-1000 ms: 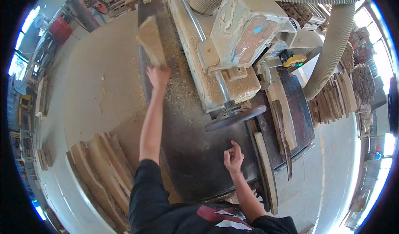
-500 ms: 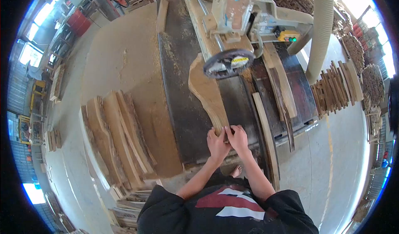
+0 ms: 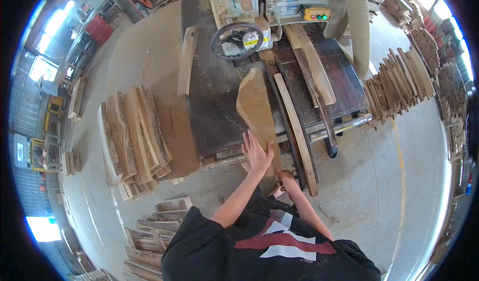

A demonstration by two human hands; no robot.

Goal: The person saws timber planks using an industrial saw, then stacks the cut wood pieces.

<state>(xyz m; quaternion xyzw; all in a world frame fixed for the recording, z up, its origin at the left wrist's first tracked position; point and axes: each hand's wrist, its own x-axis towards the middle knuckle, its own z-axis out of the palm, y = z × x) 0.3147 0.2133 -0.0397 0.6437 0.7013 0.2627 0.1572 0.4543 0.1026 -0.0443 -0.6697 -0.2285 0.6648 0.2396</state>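
Observation:
A wide board (image 3: 257, 101) with one curved edge lies on the dark machine table (image 3: 212, 121), its narrow end toward my body. My left hand (image 3: 258, 153) rests on top of the board near its left edge, fingers spread. At the near end, my right hand (image 3: 288, 180) is closed round the board's narrow end. Beyond the board's far end stands the saw's black handwheel (image 3: 237, 41). A long narrow strip (image 3: 294, 126) lies just right of the board along the dark fence.
Rough boards (image 3: 137, 136) are stacked at the left, more wood (image 3: 149, 236) below them. Offcuts (image 3: 312, 71) lie on the table's right part. A ribbed hose (image 3: 356, 26) hangs beside a yellow switch box (image 3: 317, 14). Another wood stack (image 3: 399, 86) stands right.
The board has come nearer to my body and away from the handwheel. My left hand has moved from the near end onto the board's top, and its fingers have spread. My right hand is lower.

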